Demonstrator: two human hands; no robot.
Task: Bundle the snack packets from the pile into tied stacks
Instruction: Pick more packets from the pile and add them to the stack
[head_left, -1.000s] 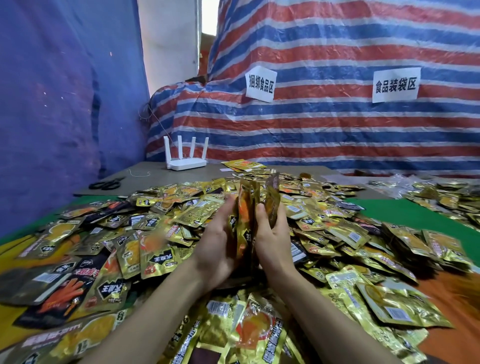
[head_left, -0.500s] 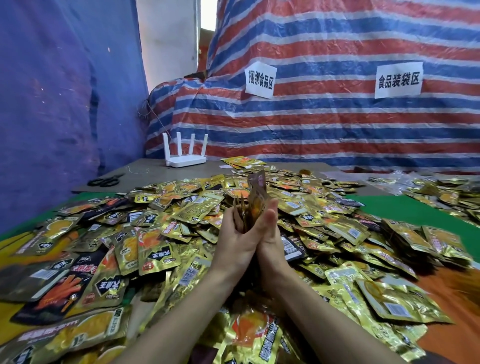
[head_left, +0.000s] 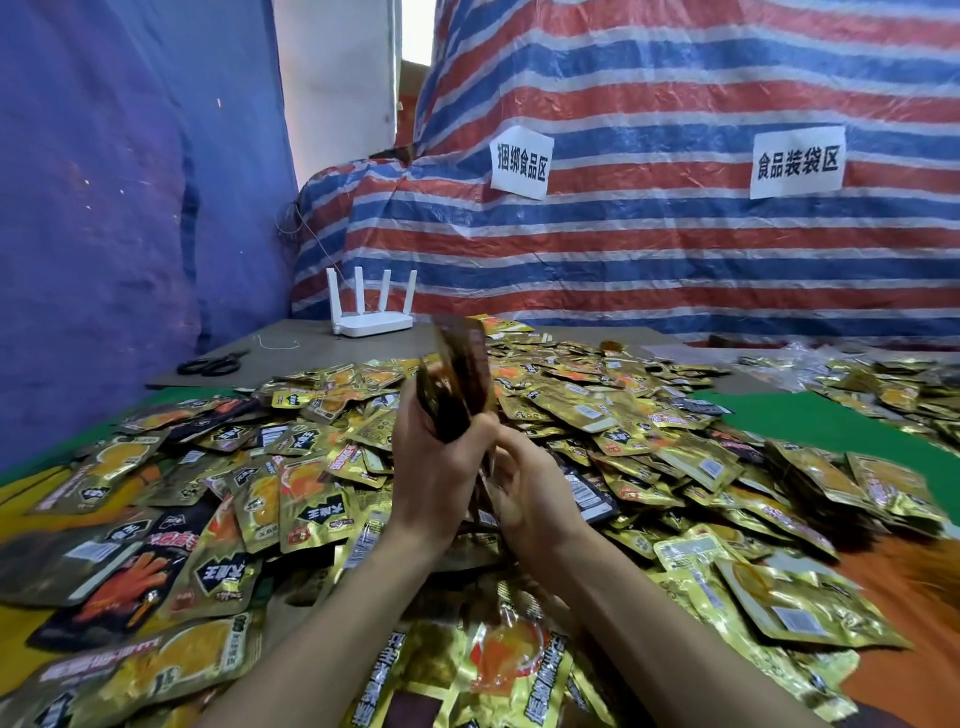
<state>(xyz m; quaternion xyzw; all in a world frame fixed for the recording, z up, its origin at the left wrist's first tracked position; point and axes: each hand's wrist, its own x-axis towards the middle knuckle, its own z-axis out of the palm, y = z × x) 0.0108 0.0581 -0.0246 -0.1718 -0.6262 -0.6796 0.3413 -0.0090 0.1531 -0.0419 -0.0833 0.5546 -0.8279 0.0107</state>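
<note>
While the fingers (head_left: 415, 431) of the left hand (head_left: 441, 483) curl round the lower half of a stack of packets (head_left: 460, 374), the stack stands upright on edge above the pile (head_left: 597, 415), its top edge blurred and leaning a little to the left. Just beside it, the right hand (head_left: 535, 499) has its fingers curled inward and its thumb reaching up to the stack's lower edge, so the packets' bottom is pinched between the two hands. Loose gold and black packets overlap on every side of both wrists and lie right up against the forearms. Open surface shows only at the margins: a bare brown board (head_left: 311, 348) behind the pile at the far left, carrying black scissors (head_left: 210, 364) and a white router (head_left: 371, 312); a strip of green cloth (head_left: 810, 421) between the pile and a second heap (head_left: 893, 384) at the right; and an orange patch (head_left: 914, 597) by the near right edge. A blue sheet (head_left: 130, 208) closes the left side and a striped tarpaulin (head_left: 675, 249) the back
</note>
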